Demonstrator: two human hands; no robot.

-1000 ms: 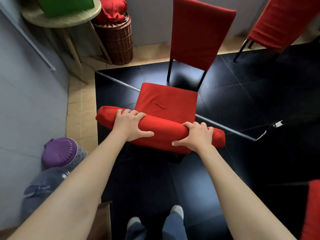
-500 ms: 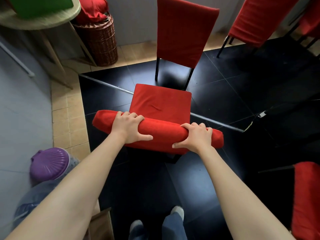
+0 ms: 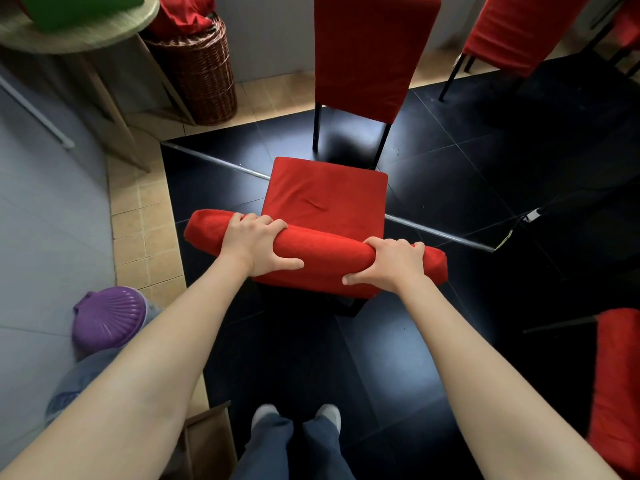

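Observation:
A rolled red cloth [image 3: 325,247] lies across the front edge of a red-cushioned chair seat [image 3: 329,199], its ends sticking out past both sides. My left hand [image 3: 256,244] grips the roll near its left end, fingers over the top and thumb toward me. My right hand [image 3: 391,263] grips it near the right end the same way. The chair's red backrest [image 3: 370,53] stands upright beyond the seat.
A wicker basket [image 3: 197,71] with red fabric stands by a round wooden table [image 3: 79,36] at the back left. A purple-lidded water jug [image 3: 104,323] sits by the left wall. More red chairs stand at back right [image 3: 519,29] and right edge [image 3: 620,382]. A metal rod [image 3: 440,232] crosses the black floor.
Both hands keep the same grip on the roll. The view has swung a little, right and then back; the roll and chair look unmoved.

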